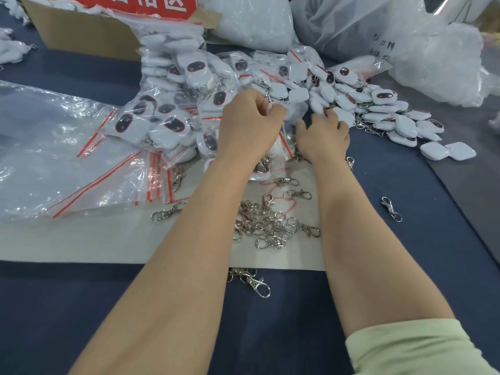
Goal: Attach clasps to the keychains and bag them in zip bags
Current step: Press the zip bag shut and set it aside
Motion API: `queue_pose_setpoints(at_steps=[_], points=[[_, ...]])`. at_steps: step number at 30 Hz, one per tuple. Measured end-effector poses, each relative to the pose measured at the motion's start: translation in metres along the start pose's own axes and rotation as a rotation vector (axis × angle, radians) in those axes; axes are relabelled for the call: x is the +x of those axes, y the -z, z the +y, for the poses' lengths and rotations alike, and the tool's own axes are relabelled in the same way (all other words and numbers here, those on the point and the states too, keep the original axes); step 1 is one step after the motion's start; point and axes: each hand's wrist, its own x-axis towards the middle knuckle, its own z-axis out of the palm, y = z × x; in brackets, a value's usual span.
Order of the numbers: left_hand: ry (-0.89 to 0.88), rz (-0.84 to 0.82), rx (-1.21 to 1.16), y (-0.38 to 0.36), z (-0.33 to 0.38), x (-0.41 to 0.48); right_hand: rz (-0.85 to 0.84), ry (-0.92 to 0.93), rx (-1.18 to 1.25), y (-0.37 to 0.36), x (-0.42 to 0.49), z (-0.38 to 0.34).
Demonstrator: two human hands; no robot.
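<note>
Keychains [349,100] sit heaped at the far middle of the table [422,212], white squarish bodies with dark oval faces, some already with clasps on. Left of that heap, filled zip bags [173,123] with red seal strips are piled up, and empty ones lie flat just beside them.

Step in hand, my guess: bagging. My left hand [250,123] is curled tight, pinching something small and white at the mouth of a clear bag with a clasp sticking up behind the knuckles; what exactly is between the fingers I cannot tell. My right hand [323,132] is half open, fingers bent and spread, fingertips touching the near edge of the keychain heap, holding nothing that I can see.

Next move probably needs the right hand to pick one keychain out of the heap without dragging its neighbours, then bring it to the bag the left hand holds open. The thin plastic will likely slip and collapse.

Loose clasps [266,220] lie in a tangle on a pale sheet [108,239] between my forearms, with strays around: one [391,209] off to the right, one [257,285] near the sheet's front edge.

Further out: cardboard box [86,36] far left, big plastic sacks [351,20] behind.
</note>
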Motion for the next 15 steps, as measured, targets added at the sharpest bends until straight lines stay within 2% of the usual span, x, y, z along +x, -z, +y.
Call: queue_pose_setpoints(at_steps=[2,6,9,11,14,15], points=[[0.000,-0.002,-0.001,0.000,0.000,0.000,0.112,-0.021,0.148,0.001,-0.001,0.001],[-0.002,-0.006,-0.003,-0.001,0.000,0.000,0.325,-0.108,0.727,0.008,-0.003,0.005],[0.001,-0.009,-0.006,-0.001,0.000,0.000,0.287,-0.165,1.097,0.014,-0.001,0.004],[0.000,-0.010,-0.003,-0.001,-0.001,0.000,0.218,-0.146,1.165,0.014,0.000,0.002],[0.001,-0.013,0.001,-0.001,-0.001,0.000,0.212,-0.117,1.045,0.013,-0.002,-0.001],[0.002,-0.013,0.000,-0.001,-0.001,0.000,0.212,-0.115,1.093,0.013,-0.002,-0.001]])
